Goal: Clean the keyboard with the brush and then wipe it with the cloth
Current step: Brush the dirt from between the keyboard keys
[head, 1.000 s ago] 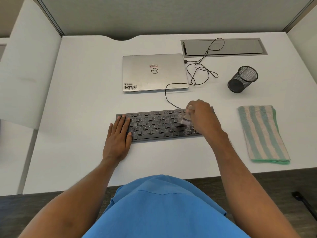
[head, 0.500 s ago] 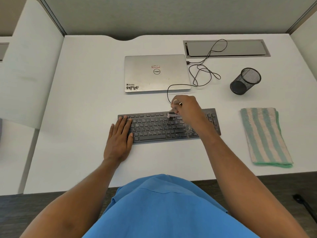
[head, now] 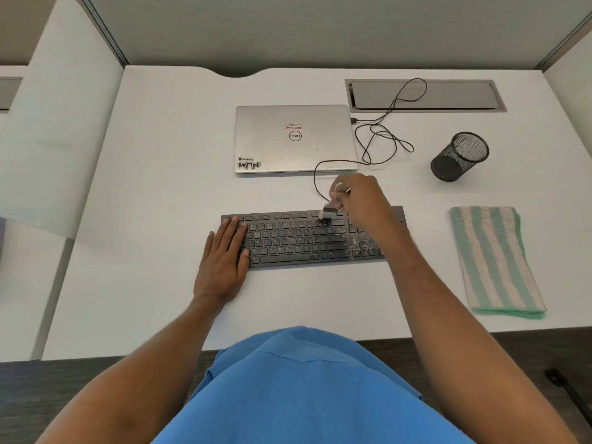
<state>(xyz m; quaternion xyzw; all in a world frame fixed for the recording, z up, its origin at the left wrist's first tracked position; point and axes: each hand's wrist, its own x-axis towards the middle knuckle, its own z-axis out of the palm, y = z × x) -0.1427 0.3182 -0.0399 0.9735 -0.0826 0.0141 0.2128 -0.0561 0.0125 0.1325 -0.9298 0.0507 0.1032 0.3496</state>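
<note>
A dark keyboard (head: 288,241) lies across the middle of the white desk (head: 160,219), with pale dust on the keys toward its right end. My left hand (head: 224,261) rests flat on the keyboard's left end, fingers straight. My right hand (head: 362,200) grips a small brush (head: 330,211) over the upper right part of the keyboard; its dark bristles touch the top key rows. A folded cloth (head: 496,261) with green and beige stripes lies on the desk to the right of the keyboard, untouched.
A closed silver laptop (head: 294,137) sits behind the keyboard. A black cable (head: 378,139) loops from it toward the keyboard and a grey desk hatch (head: 423,96). A black mesh pen cup (head: 459,157) stands at the back right. Partition walls border the desk.
My right hand with the brush moved from the keyboard's lower right rows up to the top rows, then sits slightly right and forward now. My left hand stayed in place.
</note>
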